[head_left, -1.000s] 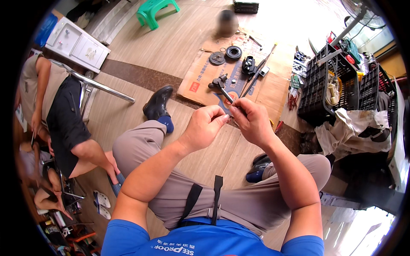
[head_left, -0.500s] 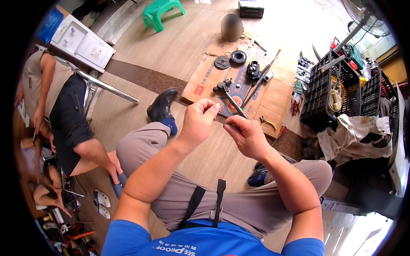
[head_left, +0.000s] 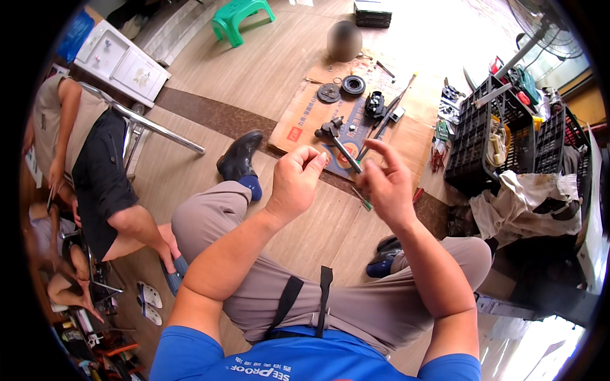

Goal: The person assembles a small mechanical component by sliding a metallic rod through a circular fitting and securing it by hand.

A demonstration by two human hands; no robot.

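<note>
My left hand (head_left: pixel 294 184) is closed in a pinch, thumb against the forefinger. A tiny reddish bit shows at its fingertips, too small to name. To its right, my right hand (head_left: pixel 389 190) is raised with forefinger and thumb apart, slightly blurred, with nothing visible between them. Beyond the hands, a dark rod with a metal head (head_left: pixel 344 149) lies on the flattened cardboard (head_left: pixel 298 114). Beside my right fingers shows a slim green tool (head_left: pixel 365 200), partly hidden. A round black ring part (head_left: pixel 354 84) and a grey disc (head_left: pixel 329 93) lie farther off.
A black motor-like part (head_left: pixel 375 103) sits on the cardboard. Black crates (head_left: pixel 470 140) holding tools stand at the right, a cloth (head_left: pixel 515 203) draped beside them. A green stool (head_left: pixel 238 19) is at the far left. Another person (head_left: pixel 101 165) sits at the left beside a metal bar (head_left: pixel 168 136).
My right hand has moved up and right, away from the left, and its fingers have spread. It now covers the yellow-handled pliers. The left hand keeps its pinch.
</note>
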